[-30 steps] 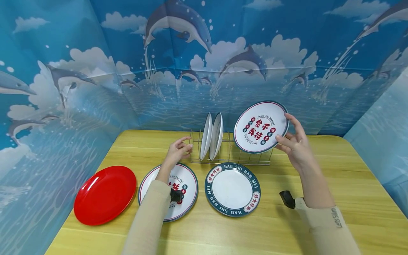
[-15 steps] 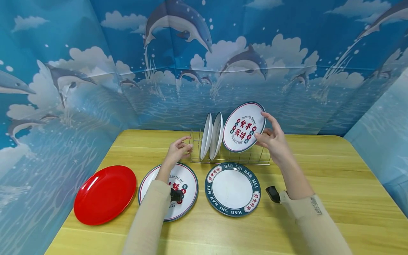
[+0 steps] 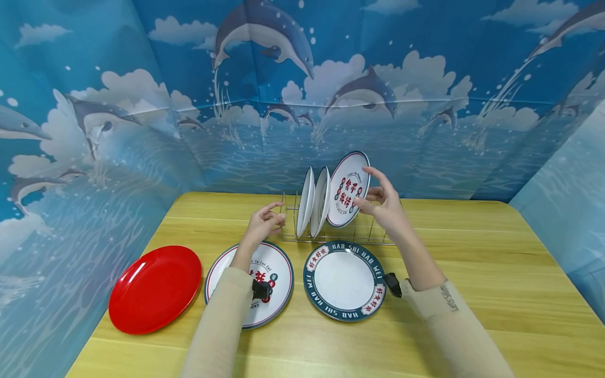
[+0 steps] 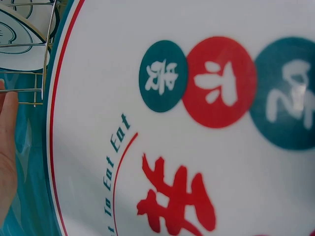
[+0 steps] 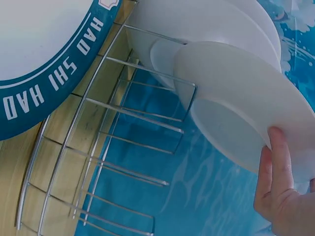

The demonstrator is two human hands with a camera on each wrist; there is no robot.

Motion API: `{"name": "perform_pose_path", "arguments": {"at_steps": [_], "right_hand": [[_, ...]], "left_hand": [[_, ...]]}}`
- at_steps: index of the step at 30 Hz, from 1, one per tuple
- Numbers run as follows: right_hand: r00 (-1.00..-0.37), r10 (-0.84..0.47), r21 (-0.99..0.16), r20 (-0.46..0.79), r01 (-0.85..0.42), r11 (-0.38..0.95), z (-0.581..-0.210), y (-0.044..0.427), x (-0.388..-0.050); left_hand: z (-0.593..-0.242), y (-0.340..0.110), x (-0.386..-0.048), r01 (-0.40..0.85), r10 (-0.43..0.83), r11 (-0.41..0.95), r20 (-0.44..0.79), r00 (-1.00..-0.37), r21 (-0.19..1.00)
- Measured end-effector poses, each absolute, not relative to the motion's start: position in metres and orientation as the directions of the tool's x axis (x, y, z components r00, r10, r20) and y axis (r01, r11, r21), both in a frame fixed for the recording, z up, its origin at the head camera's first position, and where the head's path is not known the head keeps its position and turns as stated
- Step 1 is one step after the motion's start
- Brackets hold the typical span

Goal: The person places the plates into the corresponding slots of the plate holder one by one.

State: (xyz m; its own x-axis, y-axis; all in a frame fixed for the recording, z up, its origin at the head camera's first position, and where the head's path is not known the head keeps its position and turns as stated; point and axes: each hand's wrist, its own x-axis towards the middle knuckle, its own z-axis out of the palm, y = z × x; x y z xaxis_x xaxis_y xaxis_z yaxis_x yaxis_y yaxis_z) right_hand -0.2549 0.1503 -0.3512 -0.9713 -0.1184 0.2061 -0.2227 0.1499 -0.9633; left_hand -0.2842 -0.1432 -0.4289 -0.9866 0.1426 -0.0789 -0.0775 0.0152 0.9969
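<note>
Two upright plates to see in the left part of the wire rack [image 3: 295,241], at mid-frame: the first plate [image 3: 305,202] and, just right of it, the second plate [image 3: 321,202]. Gripping a printed plate [image 3: 348,189] with the right hand [image 3: 384,205], thumb at the lettered face and fingers behind its right rim. Holding it tilted at the middle of the wire rack, just beside the second plate; cannot tell whether touching the wires. Pinching the rack's left end with the left hand [image 3: 262,226], apparently to steady it. Lower in the frame, on the bench [image 3: 496,252]: a red plate [image 3: 155,290] at left, a lettered plate [image 3: 267,262] partly hidden behind the left sleeve [image 3: 222,320], a green-rimmed plate [image 3: 345,280] at lower centre. Looks like the racking step, not yet finished. Called for next, as a judgement: turning the printed face more sideways, parallel to the other two, lowering the bottom edge between wires, and letting go only once supported.
</note>
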Motion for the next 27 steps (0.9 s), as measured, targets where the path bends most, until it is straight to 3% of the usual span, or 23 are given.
{"name": "perform_pose_path", "arguments": {"at_steps": [8, 19, 27], "right_hand": [[-0.966, -0.141, -0.953, 0.216, -0.24, 0.183, -0.356, 0.139, -0.257], [-0.958, -0.154, -0.912, 0.244, -0.28, 0.299, -0.364, 0.128, -0.256], [-0.963, -0.151, -0.922, 0.221, -0.257, 0.289, -0.373, 0.123, -0.259]], "left_hand": [[-0.419, -0.142, -0.279, -0.101, 0.151, 0.004, -0.101, -0.983, 0.995], [-0.438, -0.143, -0.288, -0.051, 0.125, 0.046, -0.057, -0.99, 0.998], [-0.437, -0.143, -0.288, -0.061, 0.126, 0.031, -0.065, -0.99, 0.998]]}}
